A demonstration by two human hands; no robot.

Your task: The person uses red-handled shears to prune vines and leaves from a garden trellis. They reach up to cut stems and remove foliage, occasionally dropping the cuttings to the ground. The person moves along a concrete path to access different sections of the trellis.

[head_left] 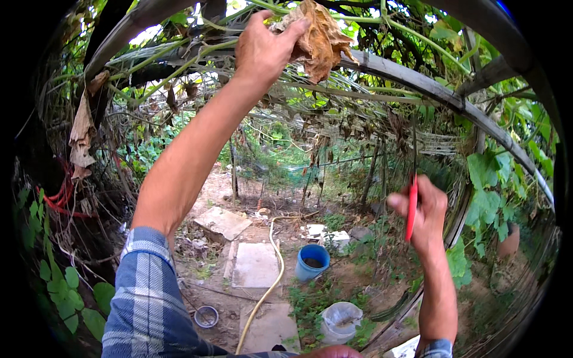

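Observation:
Raised high at the top, my left hand [262,51] is closed on a large, crumpled, brown dried leaf [322,45], thumb pressed against it. Green vine stems [358,19] run beside and behind the leaf. Lower at the right, my right hand [427,212] is closed around a red-handled tool [412,209] with a thin dark blade pointing up. The handle is seen edge-on, so whether it is a knife or scissors cannot be told. The tool is apart from the leaf and vines.
A curved wooden arch [430,86] spans overhead, tangled with dry stems. Another withered leaf [82,140] hangs at left. Below are a blue bucket [310,271], a whitish bucket [341,322], a yellow hose [271,283], a small bowl [206,317] and paving slabs [256,265]. Netting [286,179] stands farther back.

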